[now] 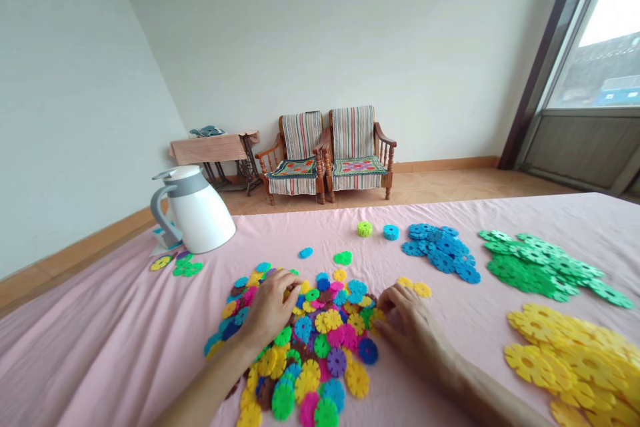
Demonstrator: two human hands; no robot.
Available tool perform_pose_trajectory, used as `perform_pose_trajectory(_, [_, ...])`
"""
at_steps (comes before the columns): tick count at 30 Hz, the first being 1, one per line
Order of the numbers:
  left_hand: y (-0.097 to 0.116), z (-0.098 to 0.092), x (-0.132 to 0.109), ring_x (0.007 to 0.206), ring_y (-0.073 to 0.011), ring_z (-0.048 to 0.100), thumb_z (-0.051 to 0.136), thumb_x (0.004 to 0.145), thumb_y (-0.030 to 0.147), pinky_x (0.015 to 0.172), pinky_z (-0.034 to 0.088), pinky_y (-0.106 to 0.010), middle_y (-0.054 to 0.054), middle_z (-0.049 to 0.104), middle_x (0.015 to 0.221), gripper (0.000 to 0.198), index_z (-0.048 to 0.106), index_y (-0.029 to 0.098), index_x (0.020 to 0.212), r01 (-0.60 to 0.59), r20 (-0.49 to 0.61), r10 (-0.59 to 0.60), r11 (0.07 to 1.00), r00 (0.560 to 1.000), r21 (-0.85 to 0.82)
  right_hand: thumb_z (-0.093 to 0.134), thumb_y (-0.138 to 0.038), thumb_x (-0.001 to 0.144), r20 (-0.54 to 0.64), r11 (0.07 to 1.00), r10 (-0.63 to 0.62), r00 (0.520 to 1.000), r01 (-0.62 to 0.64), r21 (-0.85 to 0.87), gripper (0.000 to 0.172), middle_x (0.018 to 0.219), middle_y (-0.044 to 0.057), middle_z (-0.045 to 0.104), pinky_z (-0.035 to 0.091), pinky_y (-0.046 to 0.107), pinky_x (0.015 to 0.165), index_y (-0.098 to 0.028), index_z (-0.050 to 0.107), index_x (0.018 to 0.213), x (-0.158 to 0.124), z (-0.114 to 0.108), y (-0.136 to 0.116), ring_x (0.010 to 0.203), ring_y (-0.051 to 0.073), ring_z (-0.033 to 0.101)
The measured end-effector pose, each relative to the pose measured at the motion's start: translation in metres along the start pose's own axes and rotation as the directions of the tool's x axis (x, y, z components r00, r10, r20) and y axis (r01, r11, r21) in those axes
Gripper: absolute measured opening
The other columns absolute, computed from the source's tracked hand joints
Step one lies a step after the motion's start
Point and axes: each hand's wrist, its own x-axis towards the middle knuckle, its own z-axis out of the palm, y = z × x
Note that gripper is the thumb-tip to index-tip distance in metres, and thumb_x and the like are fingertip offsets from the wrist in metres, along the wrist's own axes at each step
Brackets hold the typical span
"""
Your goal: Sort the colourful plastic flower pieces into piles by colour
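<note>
A mixed pile of notched plastic flower discs point(320, 330) in yellow, blue, green, pink, purple and brown lies on the pink cloth before me. Over its upper left part rests my left hand point(273, 300), fingers curled and thumb close to them; what they hold, if anything, is hidden. At the pile's right edge my right hand point(413, 320) has its thumb and fingers bent around a yellow disc point(378, 317). Just beyond this hand lie two loose yellow discs point(421, 289). Green discs point(343, 257) and a blue disc point(305, 253) sit behind the pile.
Sorted heaps of blue discs point(443, 250), green discs point(545, 263) and yellow discs point(575, 360) spread to the right. A lime stack point(365, 229) and a blue stack point(391, 233) stand at the back. A white jug point(203, 213) stands back left, near a few loose discs point(187, 269).
</note>
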Motion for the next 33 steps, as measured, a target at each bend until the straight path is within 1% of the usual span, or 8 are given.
perform_pose_trajectory(5, [0.004, 0.004, -0.003, 0.088, -0.0198, 0.056, 0.045, 0.088, 0.018, 0.081, 0.044, -0.033, -0.005, 0.062, 0.085, 0.021, 0.066, 0.020, 0.088, -0.079, 0.003, 0.079, 0.994, 0.997, 0.069, 0.049, -0.027, 0.083, 0.056, 0.961, 0.115, 0.992, -0.125, 0.246, 0.011, 0.064, -0.002, 0.054, 0.035, 0.023, 0.050, -0.019, 0.054, 0.078, 0.001, -0.006, 0.001, 0.056, 0.011, 0.046])
perform_pose_trajectory(9, [0.004, 0.002, -0.002, 0.088, -0.0199, 0.055, 0.044, 0.089, 0.018, 0.081, 0.043, -0.033, -0.005, 0.061, 0.085, 0.022, 0.066, 0.019, 0.088, -0.087, 0.016, 0.086, 0.992, 0.996, 0.088, 0.049, -0.035, 0.084, 0.033, 0.943, 0.153, 0.988, -0.156, 0.294, 0.020, 0.062, -0.002, 0.053, 0.035, 0.024, 0.050, -0.019, 0.061, 0.085, 0.002, -0.006, 0.007, 0.055, 0.012, 0.046])
perform_pose_trajectory(13, [0.004, 0.002, -0.002, 0.088, -0.0199, 0.055, 0.044, 0.088, 0.017, 0.081, 0.043, -0.033, -0.005, 0.061, 0.085, 0.021, 0.065, 0.019, 0.089, -0.092, 0.015, 0.091, 0.991, 0.996, 0.100, 0.051, -0.038, 0.083, 0.061, 0.937, 0.160, 0.985, -0.171, 0.305, 0.024, 0.060, -0.002, 0.054, 0.035, 0.024, 0.048, -0.018, 0.064, 0.080, 0.001, -0.003, 0.012, 0.055, 0.012, 0.047])
perform_pose_trajectory(17, [0.005, 0.002, -0.003, 0.088, -0.0198, 0.055, 0.044, 0.088, 0.017, 0.081, 0.043, -0.032, -0.005, 0.060, 0.084, 0.021, 0.065, 0.019, 0.089, -0.097, 0.013, 0.097, 0.991, 0.995, 0.093, 0.049, -0.035, 0.085, 0.069, 0.934, 0.126, 0.990, -0.142, 0.329, 0.025, 0.069, 0.001, 0.061, 0.039, 0.024, 0.054, -0.018, 0.066, 0.080, 0.001, -0.002, 0.009, 0.063, 0.014, 0.054])
perform_pose_trajectory(22, [0.006, 0.001, -0.003, 0.088, -0.0200, 0.055, 0.044, 0.088, 0.017, 0.080, 0.043, -0.033, -0.005, 0.061, 0.084, 0.022, 0.066, 0.019, 0.089, -0.098, 0.011, 0.097, 0.991, 0.995, 0.086, 0.046, -0.030, 0.085, 0.077, 0.956, 0.110, 0.991, -0.127, 0.265, 0.023, 0.071, 0.001, 0.063, 0.042, 0.025, 0.059, -0.019, 0.064, 0.078, 0.001, -0.008, 0.005, 0.067, 0.015, 0.056])
perform_pose_trajectory(25, [0.006, 0.001, -0.004, 0.087, -0.0199, 0.055, 0.044, 0.087, 0.017, 0.080, 0.043, -0.033, -0.005, 0.061, 0.084, 0.022, 0.066, 0.019, 0.089, -0.100, 0.004, 0.100, 0.992, 0.995, 0.076, 0.048, -0.027, 0.082, 0.060, 0.982, 0.117, 0.991, -0.125, 0.143, 0.018, 0.066, 0.000, 0.057, 0.039, 0.025, 0.054, -0.019, 0.064, 0.082, 0.000, -0.009, 0.002, 0.059, 0.014, 0.052])
perform_pose_trajectory(28, [0.005, 0.001, -0.003, 0.087, -0.0200, 0.055, 0.044, 0.087, 0.018, 0.080, 0.044, -0.034, -0.005, 0.061, 0.084, 0.022, 0.066, 0.019, 0.089, -0.098, 0.005, 0.097, 0.993, 0.995, 0.072, 0.052, -0.023, 0.077, 0.076, 0.996, 0.083, 0.994, -0.086, 0.034, 0.013, 0.068, -0.001, 0.054, 0.038, 0.025, 0.055, -0.020, 0.064, 0.082, -0.003, -0.009, 0.001, 0.058, 0.013, 0.051])
perform_pose_trajectory(33, [0.005, 0.002, -0.003, 0.088, -0.0199, 0.055, 0.043, 0.088, 0.018, 0.081, 0.043, -0.033, -0.005, 0.061, 0.084, 0.023, 0.066, 0.020, 0.089, -0.096, 0.015, 0.095, 0.991, 0.995, 0.090, 0.056, -0.017, 0.070, 0.126, 0.995, 0.090, 0.988, -0.096, 0.041, 0.005, 0.067, -0.003, 0.052, 0.035, 0.023, 0.053, -0.020, 0.056, 0.074, -0.004, -0.013, 0.000, 0.057, 0.011, 0.046])
